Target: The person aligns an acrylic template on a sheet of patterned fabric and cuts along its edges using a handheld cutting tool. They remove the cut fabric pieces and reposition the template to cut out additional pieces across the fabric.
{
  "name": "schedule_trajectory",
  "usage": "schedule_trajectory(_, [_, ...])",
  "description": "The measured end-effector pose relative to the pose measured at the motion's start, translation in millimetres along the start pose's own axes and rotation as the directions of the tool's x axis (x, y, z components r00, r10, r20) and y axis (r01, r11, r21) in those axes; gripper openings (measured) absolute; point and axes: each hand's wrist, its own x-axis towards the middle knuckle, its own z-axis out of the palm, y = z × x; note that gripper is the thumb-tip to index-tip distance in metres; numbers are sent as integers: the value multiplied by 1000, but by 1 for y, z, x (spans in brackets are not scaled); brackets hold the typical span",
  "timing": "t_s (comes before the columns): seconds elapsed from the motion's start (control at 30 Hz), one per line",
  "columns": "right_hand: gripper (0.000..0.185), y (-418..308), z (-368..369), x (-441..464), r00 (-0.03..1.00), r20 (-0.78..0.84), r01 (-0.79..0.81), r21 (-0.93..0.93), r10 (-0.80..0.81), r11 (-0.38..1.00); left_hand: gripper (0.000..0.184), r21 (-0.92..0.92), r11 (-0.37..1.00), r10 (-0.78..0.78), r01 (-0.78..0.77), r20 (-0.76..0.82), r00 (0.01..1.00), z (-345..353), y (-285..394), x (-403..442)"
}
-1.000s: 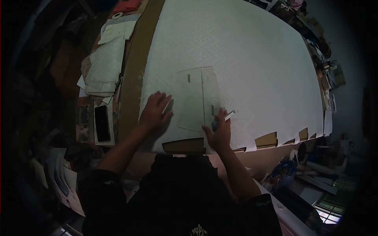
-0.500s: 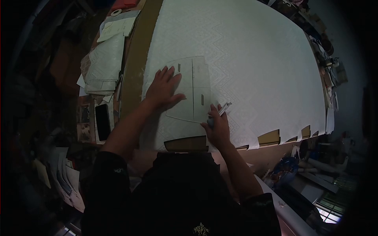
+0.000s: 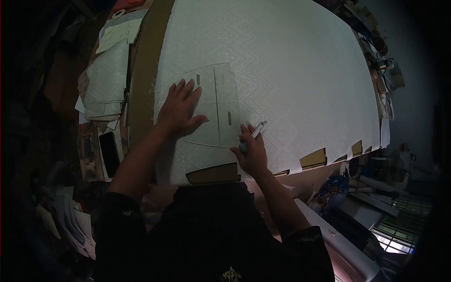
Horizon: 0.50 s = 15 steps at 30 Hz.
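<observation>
On the white zigzag-patterned sheet [image 3: 291, 80] lies a pale flat pattern template [image 3: 226, 89] with curved edges, ruled lines and two narrow slots. My left hand [image 3: 177, 109] rests flat on the template's left side, fingers spread. Beside its lower right corner, my right hand [image 3: 253, 152] is closed around a slim silver tool [image 3: 258, 129] whose tip points up and away to the right. A pale blue-grey rounded part of the tool shows by the thumb; the exact kind cannot be made out. My right fingertips are close to the template's edge.
Cut-out gaps [image 3: 213, 174] run along the sheet's near edge, showing the brown board [image 3: 143, 61] beneath. To the left are a stack of pale pieces [image 3: 109, 80], a dark phone [image 3: 109, 152] and a tape roll [image 3: 119, 14]. Cluttered items line the right edge.
The view has shifted, so the table and both hands appear farther left. Against the template, both hands look nearly unmoved, and the silver tool is still in my right hand.
</observation>
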Motion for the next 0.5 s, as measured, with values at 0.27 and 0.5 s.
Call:
schedule_trajectory(0.27, [49, -3, -2, 1, 1000, -4, 7, -16, -7, 1000, 95, 49, 998, 28, -31, 43, 999, -6, 0, 3])
schedule_trajectory(0.5, [46, -3, -2, 2, 999, -12, 32, -3, -32, 999, 94, 27, 1000, 7, -7, 12, 1000, -9, 3, 2])
